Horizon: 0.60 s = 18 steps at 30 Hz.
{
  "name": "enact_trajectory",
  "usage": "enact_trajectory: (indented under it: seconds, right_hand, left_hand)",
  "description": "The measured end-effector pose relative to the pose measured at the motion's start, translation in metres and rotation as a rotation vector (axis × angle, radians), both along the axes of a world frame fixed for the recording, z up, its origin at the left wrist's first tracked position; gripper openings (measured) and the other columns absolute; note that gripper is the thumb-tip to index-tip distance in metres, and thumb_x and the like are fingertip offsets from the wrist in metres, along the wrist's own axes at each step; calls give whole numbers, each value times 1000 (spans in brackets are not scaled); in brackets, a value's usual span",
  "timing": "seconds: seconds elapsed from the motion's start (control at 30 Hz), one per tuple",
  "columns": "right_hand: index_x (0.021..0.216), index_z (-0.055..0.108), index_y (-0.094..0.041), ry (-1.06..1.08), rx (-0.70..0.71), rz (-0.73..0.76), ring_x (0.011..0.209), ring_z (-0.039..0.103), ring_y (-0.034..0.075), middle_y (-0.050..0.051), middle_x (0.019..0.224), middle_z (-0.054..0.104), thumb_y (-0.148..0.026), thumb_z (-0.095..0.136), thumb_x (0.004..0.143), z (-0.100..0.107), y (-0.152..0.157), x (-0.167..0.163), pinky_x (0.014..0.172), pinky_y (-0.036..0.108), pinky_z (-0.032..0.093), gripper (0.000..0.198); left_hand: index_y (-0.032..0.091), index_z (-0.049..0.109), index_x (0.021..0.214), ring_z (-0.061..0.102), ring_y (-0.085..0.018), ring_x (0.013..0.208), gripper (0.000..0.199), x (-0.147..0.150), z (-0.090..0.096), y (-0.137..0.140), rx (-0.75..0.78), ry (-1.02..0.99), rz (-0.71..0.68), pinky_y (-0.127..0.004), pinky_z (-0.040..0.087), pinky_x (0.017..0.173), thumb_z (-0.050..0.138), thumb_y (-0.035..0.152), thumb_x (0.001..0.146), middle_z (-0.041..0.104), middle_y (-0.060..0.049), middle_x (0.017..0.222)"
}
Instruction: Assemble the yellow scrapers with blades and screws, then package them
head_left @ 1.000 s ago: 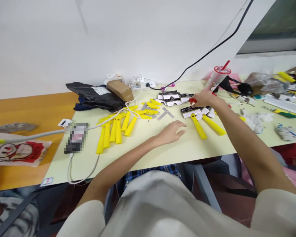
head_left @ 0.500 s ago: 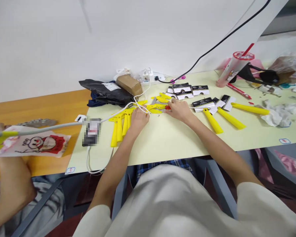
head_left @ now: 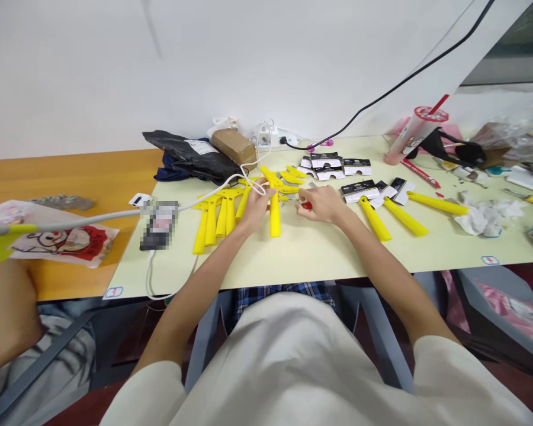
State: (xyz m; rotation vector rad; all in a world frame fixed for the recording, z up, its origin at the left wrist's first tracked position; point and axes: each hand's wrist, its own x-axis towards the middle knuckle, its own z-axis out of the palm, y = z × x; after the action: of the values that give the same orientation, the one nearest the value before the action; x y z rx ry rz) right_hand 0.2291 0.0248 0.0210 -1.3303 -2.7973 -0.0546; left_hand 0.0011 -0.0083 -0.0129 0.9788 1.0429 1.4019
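My left hand is closed around a yellow T-shaped scraper handle, its grip pointing down toward me and its wide head at the top. In my right hand, the fingers are curled around a red-handled screwdriver; most of it is hidden by the hand. Several similar yellow handles lie in a row left of my left hand. Between and beyond the hands are loose yellow head pieces and small parts too tiny to make out.
Black-and-white cards lie at the back, with yellow-handled scrapers to the right. A white cable crosses above the left hand to a power strip. A tall cup leans at the right. Another person's arm is at far left.
My left hand has lifted one yellow handle and turned it, its grip now toward me. The right hand has drawn a little away, and the screwdriver's shaft no longer shows.
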Motion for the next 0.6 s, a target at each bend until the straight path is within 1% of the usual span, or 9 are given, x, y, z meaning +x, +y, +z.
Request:
enact_trajectory:
  seconds: [0.07, 0.13, 0.23, 0.3, 0.37, 0.47, 0.53, 0.6]
  right_hand:
    - [106, 73, -18, 6, -29, 124, 82, 69, 31, 15, 95, 82, -47, 58, 100, 0, -7, -4, 69, 37, 24, 33]
    - [103, 72, -17, 7, -56, 231, 79, 68, 30, 15, 94, 82, -44, 62, 95, -4, -17, -11, 68, 36, 24, 30]
    - [106, 72, -17, 19, -102, 327, 72, 64, 27, 13, 90, 80, -40, 62, 95, -15, -30, -25, 66, 37, 21, 28]
    - [106, 70, -18, 48, -139, 371, 68, 61, 25, 10, 88, 79, -38, 61, 96, -23, -37, -32, 66, 37, 21, 24]
    - [103, 69, -20, 102, -163, 417, 70, 61, 24, 10, 91, 78, -39, 62, 98, -29, -39, -36, 67, 37, 24, 22]
    - [106, 68, -20, 197, -185, 456, 82, 63, 26, 12, 100, 78, -46, 55, 107, -33, -36, -37, 73, 38, 32, 30]
    - [111, 69, -19, 253, -194, 393, 89, 65, 28, 13, 105, 77, -39, 48, 111, -33, -29, -34, 78, 38, 37, 29]
    - [116, 69, -18, 318, -170, 255, 97, 66, 30, 15, 112, 77, -27, 46, 110, -33, -18, -29, 83, 39, 42, 26]
  left_hand:
    - [26, 59, 115, 68, -13, 72, 33, 4, -5, -1, -24, -113, -63, -21, 50, 56, 81, 34, 91, 71, 2, 93]
    - [26, 55, 105, 65, -11, 67, 35, 7, -8, -1, -56, -212, -81, -20, 44, 49, 84, 37, 90, 68, 3, 89]
    - [24, 50, 93, 60, -8, 60, 41, 7, -8, 2, -139, -336, -58, -20, 38, 43, 86, 44, 92, 65, 4, 84]
    - [24, 51, 91, 58, -7, 58, 43, 5, -6, 5, -180, -401, -37, -20, 39, 43, 85, 48, 95, 64, 4, 81]
    - [23, 53, 90, 61, -8, 60, 39, 4, -4, 7, -191, -453, -18, -20, 43, 46, 84, 47, 98, 65, 4, 79]
    - [22, 59, 92, 69, -11, 69, 29, 1, -4, 11, -213, -513, 7, -21, 53, 56, 81, 39, 101, 69, 2, 81]
    - [21, 65, 98, 76, -14, 80, 21, -1, -4, 12, -234, -533, 9, -23, 60, 66, 77, 36, 103, 75, -2, 87]
    - [19, 71, 107, 81, -19, 94, 18, -2, -5, 12, -244, -535, -10, -27, 66, 77, 72, 36, 106, 80, -7, 96]
